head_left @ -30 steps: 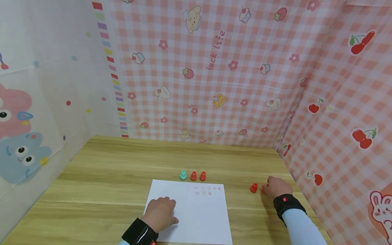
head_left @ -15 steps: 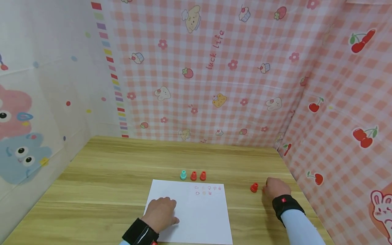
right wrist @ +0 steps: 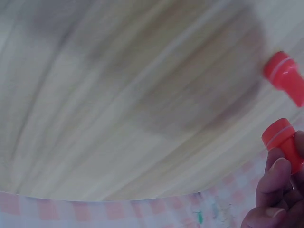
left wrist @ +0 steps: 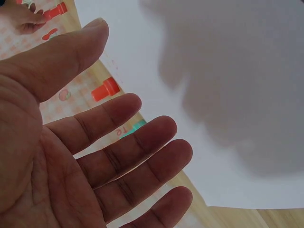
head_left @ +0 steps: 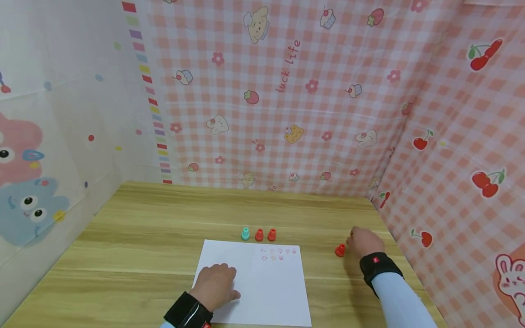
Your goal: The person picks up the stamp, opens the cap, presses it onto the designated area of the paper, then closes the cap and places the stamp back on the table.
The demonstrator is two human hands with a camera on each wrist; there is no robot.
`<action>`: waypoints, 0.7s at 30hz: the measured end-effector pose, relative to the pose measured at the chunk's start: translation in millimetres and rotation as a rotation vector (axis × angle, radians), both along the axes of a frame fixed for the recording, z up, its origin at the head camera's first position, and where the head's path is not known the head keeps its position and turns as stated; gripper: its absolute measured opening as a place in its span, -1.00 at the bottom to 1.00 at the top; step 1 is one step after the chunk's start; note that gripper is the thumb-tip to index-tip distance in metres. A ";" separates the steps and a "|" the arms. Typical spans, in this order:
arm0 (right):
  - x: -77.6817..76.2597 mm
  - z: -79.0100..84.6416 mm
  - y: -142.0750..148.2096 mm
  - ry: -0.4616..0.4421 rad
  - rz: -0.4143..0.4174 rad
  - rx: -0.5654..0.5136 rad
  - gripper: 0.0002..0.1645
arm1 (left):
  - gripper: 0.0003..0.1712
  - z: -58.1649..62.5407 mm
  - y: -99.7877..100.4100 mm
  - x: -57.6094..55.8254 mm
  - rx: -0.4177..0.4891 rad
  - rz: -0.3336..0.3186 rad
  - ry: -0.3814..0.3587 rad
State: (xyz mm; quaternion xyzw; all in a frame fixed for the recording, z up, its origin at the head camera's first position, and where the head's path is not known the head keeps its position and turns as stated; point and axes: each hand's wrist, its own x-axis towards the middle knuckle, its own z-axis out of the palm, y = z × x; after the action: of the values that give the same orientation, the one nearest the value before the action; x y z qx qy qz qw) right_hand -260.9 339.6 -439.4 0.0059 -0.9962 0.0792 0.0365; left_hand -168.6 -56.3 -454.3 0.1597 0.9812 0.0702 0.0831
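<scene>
the right grip (head_left: 365,242) is narrow, fingers and thumb pinching a held red piece (right wrist: 281,136) by its slimmer neck; the broad round end points away from the fingers toward the counter (head_left: 164,228), long axis roughly upright. contact with the counter cannot be told. just left of this grip, a neighbouring red piece (head_left: 340,250) stands broad end down, its axis nearly parallel. the left grip (head_left: 215,287) is wide, fingers extended over the white paper (head_left: 275,291). on the cloth (head_left: 328,109) beyond both grips, the words "luck life" run upward; the red tags on the black wristbands (head_left: 381,269) are too small to read. counted: four red pieces, two of them standing in a row (head_left: 272,235) with one teal piece (head_left: 245,234) beyond the left grip; eight small marks (head_left: 280,251), five above three, on the paper.
</scene>
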 end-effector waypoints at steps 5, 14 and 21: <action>-7.5 2.1 -15.9 0.042 0.025 -0.003 -0.78 | -0.56 -0.1 -0.2 0.8 0.007 -0.007 0.021; -11.8 4.1 -52.4 0.087 0.057 -0.044 -0.77 | -0.57 -1.6 0.6 0.8 0.017 -0.017 0.042; -7.7 4.4 -81.9 0.129 0.066 -0.118 -0.76 | -0.56 -3.6 1.3 -0.6 0.012 -0.019 0.043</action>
State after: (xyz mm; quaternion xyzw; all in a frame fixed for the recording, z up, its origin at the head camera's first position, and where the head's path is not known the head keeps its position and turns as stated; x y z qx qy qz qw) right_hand -268.5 257.7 -435.0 0.0416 -0.9847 0.1381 0.0981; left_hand -169.2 -54.9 -457.9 0.1710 0.9807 0.0718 0.0617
